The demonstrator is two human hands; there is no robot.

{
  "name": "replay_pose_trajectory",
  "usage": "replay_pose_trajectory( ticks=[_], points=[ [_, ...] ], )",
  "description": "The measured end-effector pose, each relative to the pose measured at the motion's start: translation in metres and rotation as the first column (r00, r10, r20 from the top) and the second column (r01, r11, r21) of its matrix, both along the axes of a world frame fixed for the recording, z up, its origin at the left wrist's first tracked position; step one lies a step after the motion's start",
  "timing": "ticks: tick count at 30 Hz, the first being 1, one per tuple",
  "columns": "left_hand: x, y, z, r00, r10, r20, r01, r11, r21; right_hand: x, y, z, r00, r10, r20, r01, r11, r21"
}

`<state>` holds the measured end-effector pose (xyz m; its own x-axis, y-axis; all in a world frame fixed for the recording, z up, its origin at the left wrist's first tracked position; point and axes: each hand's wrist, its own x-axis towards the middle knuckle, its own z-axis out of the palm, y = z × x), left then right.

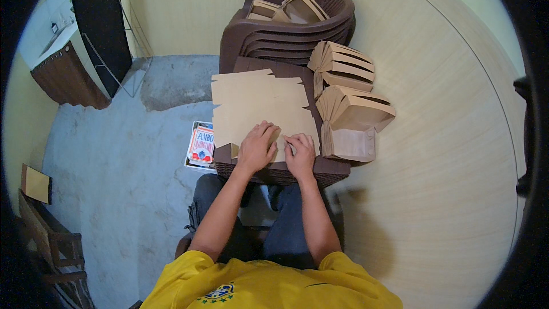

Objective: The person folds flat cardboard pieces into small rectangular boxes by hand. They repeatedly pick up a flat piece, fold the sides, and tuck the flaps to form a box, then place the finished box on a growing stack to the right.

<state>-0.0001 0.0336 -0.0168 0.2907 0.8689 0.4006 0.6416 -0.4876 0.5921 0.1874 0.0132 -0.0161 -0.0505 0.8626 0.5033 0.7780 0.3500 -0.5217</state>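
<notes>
A flat brown cardboard box blank (260, 100) with notched edges lies on a dark brown woven-look table (337, 167) in front of me. My left hand (257, 147) rests on the blank's near part, its fingers stretched forward. Beside it, my right hand (300, 153) is bent at the near right part, thumb and fingers drawn together on the cardboard. What exactly lies under those fingertips is hard to make out. At the near left corner, a small flap stands up from the blank.
Folded cardboard boxes (357, 117) are nested along the table's right side. More lie on a stack of brown plastic chairs (286, 37) behind. A white box of printed cards (200, 146) sits left of the table. A pale wall (446, 137) curves along the right.
</notes>
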Motion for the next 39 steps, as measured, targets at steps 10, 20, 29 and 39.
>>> replay_pose_trajectory(
  ticks=[10,20,29,39],
  points=[
    [0.002,-0.002,0.0,0.999,0.024,-0.036,-0.025,0.999,-0.028,0.008,-0.008,-0.002,0.994,0.082,-0.072,-0.074,0.993,0.097],
    [0.002,0.0,-0.003,1.0,0.021,-0.024,-0.022,0.999,-0.037,0.022,0.013,0.004,0.981,-0.034,-0.19,-0.002,0.983,-0.186],
    [0.003,0.0,-0.008,0.999,0.037,-0.025,-0.037,0.999,0.019,-0.003,0.027,0.003,0.976,-0.21,-0.051,0.2,0.968,-0.15],
    [0.005,0.0,-0.005,0.997,0.067,-0.038,-0.067,0.998,0.001,0.022,0.025,-0.007,0.986,0.034,-0.166,-0.061,0.984,-0.166]
  ],
)
